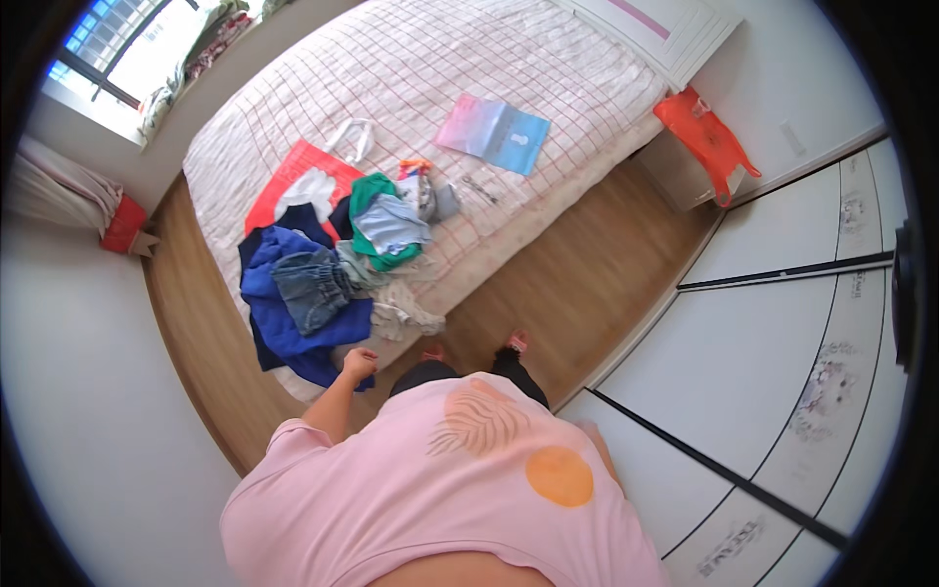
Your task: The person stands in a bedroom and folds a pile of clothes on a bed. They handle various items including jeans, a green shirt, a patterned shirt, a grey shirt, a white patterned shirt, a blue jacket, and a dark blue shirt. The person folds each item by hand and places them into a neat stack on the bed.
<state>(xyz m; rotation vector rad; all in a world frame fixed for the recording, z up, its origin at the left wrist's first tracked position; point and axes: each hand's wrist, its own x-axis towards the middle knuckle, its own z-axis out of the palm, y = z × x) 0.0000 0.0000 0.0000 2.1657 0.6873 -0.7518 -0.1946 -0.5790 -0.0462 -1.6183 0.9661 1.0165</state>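
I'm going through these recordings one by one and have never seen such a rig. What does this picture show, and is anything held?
No machine here: a person uses their bare hands. The single picture comes from a wide fisheye camera on their head, looking down, so straight edges bend and their pale pink printed T-shirt fills the bottom.

Ahead is a bed with a white cloth cover with reddish grid lines. On it lie a royal-blue fabric garment, a gathered blue denim garment, a green cloth garment and a flat pink-and-blue packet.

The left hand, fingers curled, is by the royal-blue garment; no held item shows, and contact is unclear. The right hand is out of sight.
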